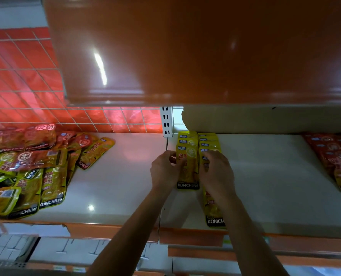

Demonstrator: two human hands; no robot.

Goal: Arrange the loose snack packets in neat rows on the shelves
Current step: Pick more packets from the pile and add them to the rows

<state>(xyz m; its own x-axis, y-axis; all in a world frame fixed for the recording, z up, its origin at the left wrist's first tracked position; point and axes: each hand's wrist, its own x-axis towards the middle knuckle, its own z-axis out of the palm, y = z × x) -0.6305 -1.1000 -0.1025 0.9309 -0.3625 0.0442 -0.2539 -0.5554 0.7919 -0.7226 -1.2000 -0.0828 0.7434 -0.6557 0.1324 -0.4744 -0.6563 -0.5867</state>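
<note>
1. Yellow packets (191, 145): two overlapping rows lay side by side. They ran from the back of the shelf toward its front edge, just right of the slotted upright. "KONCHEW" showed on a black foot band where legible.
2. Left-row front packet (188, 174): lay flat atop its row, label up, foot band toward the viewer.
3. Right-row front packet (213, 212): lay further forward, foot band near the shelf's front edge. Its upper part was covered by the right hand.
4. Left hand (163, 170): fingers were curled, pinching the left edge of the left-row front packet.
5. Right hand (216, 172): lay over the right row, fingers bent down onto the packets, thumb side at the seam between the rows. Whether it gripped one could not be told.
6. Loose pile (26, 172): red, green and yellow packets were heaped at mixed angles on the left bay of the same shelf, well apart from the rows.
7. Red packets (336, 160): an overlapping row lay at the far right of the shelf, well apart from the hands.
8. Shelf (115, 186): white and glossy, with an orange strip along the front.
9. Slotted upright (166, 121): white, stood at the back between the two bays.
10. Wire grid (26, 76): white mesh stood behind the left bay, with red sheeting behind it.
11. Upper shelf (185, 46): its orange underside overhung the whole scene.
</note>
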